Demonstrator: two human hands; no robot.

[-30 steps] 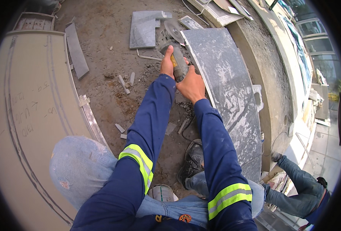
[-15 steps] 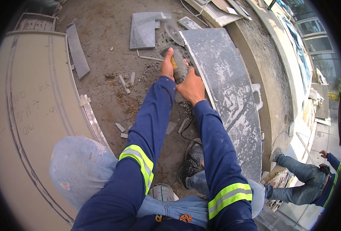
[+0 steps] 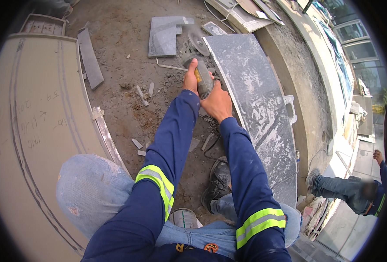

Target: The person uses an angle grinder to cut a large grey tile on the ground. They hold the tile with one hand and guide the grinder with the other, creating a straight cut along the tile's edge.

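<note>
Gripping grinder w/ L hand & R hand; disc beside slab, prob. mid-job; strips on ground, amt done/left unclear.

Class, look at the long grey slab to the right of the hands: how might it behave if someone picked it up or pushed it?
The slab looks like stone, so it is probably stiff and heavy. Its broad, flat shape suggests it would slide rather than roll. The whitish, powdery-looking patches on top could make it slippery.
</note>
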